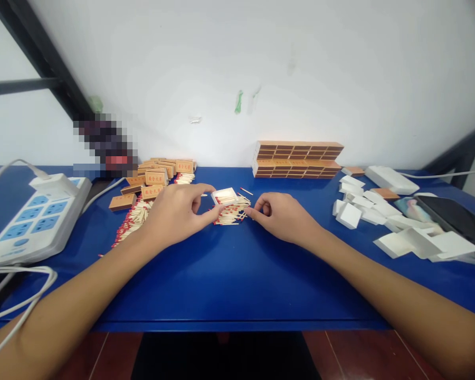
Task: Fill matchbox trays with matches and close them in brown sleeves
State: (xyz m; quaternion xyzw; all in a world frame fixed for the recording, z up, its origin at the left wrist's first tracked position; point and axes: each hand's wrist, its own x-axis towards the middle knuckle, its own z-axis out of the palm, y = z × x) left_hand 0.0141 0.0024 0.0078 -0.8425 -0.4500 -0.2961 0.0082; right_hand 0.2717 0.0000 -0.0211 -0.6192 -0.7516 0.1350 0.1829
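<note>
Your left hand (178,211), half-closed, pinches the tray (224,196) atop the matches (231,215) mid-table, so hold it level while your curled right hand (281,214), fingertips on them, grip unclear, squares the sticks.

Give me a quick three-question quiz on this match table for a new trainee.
1. What lies between the left hand and the right hand? A) a pile of matches B) a pair of scissors C) a cup
2. True or false: the power strip sits at the right end of the table.
3. Fill in: the table top is coloured ____.

Key: 1 A. 2 false, it is at the left end. 3 blue.
</note>
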